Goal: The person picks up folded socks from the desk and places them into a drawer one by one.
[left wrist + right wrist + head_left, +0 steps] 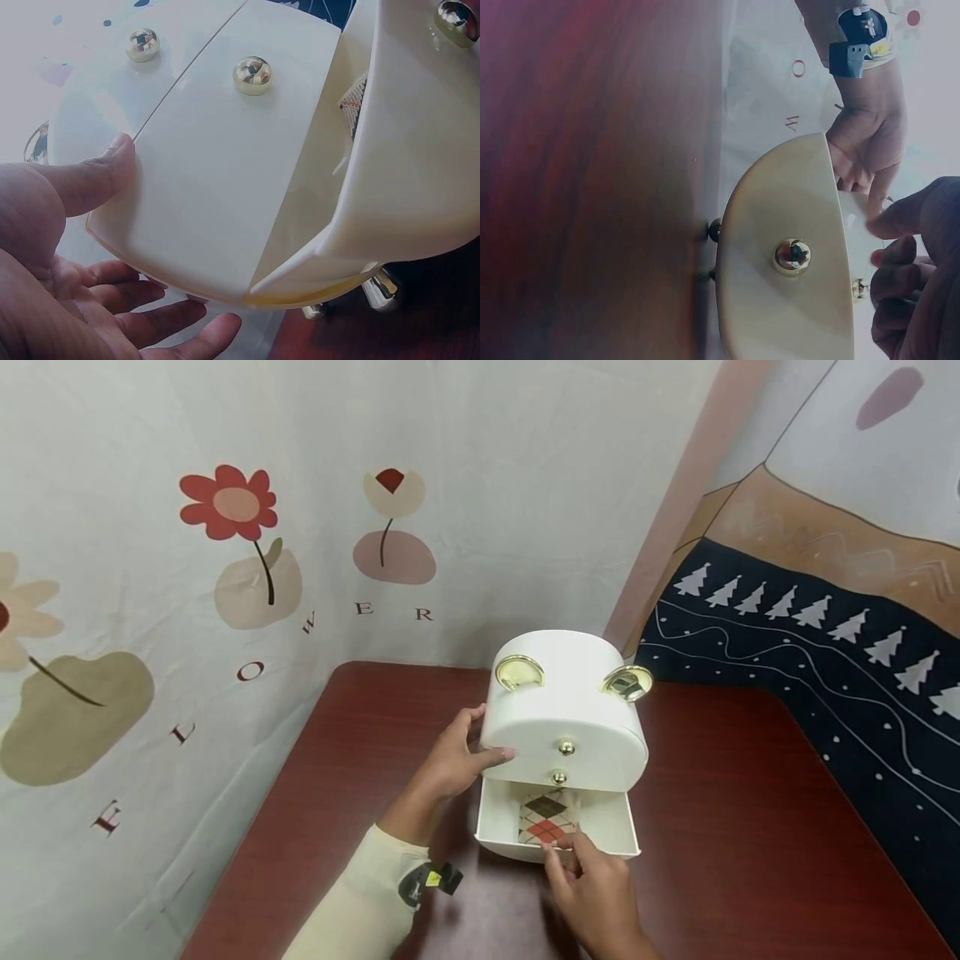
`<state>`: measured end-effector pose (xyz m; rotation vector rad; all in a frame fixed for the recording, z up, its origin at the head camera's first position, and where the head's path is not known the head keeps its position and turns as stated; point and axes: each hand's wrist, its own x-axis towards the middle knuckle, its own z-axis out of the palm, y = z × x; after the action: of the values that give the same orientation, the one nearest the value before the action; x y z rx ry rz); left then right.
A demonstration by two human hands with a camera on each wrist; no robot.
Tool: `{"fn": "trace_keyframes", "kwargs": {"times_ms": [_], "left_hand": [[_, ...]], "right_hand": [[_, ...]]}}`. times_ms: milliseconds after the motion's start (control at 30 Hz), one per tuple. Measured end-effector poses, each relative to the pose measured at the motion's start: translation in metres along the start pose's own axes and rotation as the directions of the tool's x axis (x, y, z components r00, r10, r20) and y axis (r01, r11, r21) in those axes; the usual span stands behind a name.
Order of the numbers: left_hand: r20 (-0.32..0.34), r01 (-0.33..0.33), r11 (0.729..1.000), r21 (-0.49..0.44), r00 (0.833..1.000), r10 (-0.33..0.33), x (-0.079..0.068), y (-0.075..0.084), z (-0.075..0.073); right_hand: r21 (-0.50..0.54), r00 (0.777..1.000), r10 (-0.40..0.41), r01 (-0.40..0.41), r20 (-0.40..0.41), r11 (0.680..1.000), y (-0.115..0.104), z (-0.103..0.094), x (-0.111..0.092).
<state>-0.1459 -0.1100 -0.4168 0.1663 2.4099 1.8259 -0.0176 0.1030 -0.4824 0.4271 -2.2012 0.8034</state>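
A white storage box [562, 706] with a rounded top and gold ear-shaped trims stands on the table. Its bottom drawer [611, 822] is pulled out, and inside lies a folded argyle-patterned cloth [546, 814] in beige, brown and red. My left hand [453, 760] grips the box's left side, the thumb on the front face [210, 150] and the fingers along the side. At the drawer's front rim, my right hand [592, 885] has thumb and forefinger together at the cloth's near edge, apparently pinching it. In the right wrist view the fingertips [892, 217] are above the drawer front [780, 202].
The box stands on a dark red-brown table [735, 810]. Behind it hangs a pale flower-printed cloth [315, 485], with a navy tree-patterned one [795, 635] at the right. Gold knobs [253, 75] stick out of the drawer fronts. A small camera [442, 878] sits on my left wrist.
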Motion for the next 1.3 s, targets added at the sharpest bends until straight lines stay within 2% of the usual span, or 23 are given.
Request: {"fn": "trace_keyframes", "kwargs": {"times_ms": [133, 233, 300, 433, 533, 667, 1100, 1300], "left_hand": [[0.001, 0.001, 1.000, -0.002, 1.000, -0.001, -0.001, 0.000, 0.000], [0.000, 0.004, 1.000, -0.005, 1.000, -0.004, -0.001, 0.001, 0.000], [0.000, 0.011, 1.000, -0.009, 1.000, -0.011, -0.002, 0.002, 0.000], [0.003, 0.015, 1.000, -0.009, 1.000, -0.015, -0.001, 0.002, 0.000], [0.004, 0.013, 1.000, -0.007, 1.000, -0.013, -0.001, 0.002, 0.000], [0.001, 0.014, 1.000, -0.002, 1.000, -0.014, -0.001, 0.001, 0.000], [-0.006, 0.010, 1.000, -0.018, 1.000, -0.010, -0.001, -0.001, 0.001], [-0.004, 0.006, 1.000, -0.015, 1.000, -0.006, 0.001, -0.003, 0.000]], "right_hand": [[-0.094, 0.995, 0.080, -0.075, 0.054, 0.993, -0.004, -0.002, -0.002], [-0.164, 0.974, 0.175, -0.151, 0.146, 0.975, -0.007, -0.005, -0.002], [-0.215, 0.940, 0.252, -0.203, 0.230, 0.955, -0.009, -0.008, -0.001], [-0.297, 0.853, 0.375, -0.275, 0.364, 0.914, -0.010, -0.011, 0.001], [-0.324, 0.821, 0.407, -0.288, 0.401, 0.901, -0.009, -0.010, 0.001], [-0.338, 0.822, 0.408, -0.282, 0.397, 0.898, -0.007, -0.009, 0.001], [-0.309, 0.877, 0.355, -0.257, 0.324, 0.916, -0.003, 0.001, 0.002], [-0.238, 0.879, 0.373, -0.310, 0.297, 0.920, 0.000, 0.008, 0.003]]}}
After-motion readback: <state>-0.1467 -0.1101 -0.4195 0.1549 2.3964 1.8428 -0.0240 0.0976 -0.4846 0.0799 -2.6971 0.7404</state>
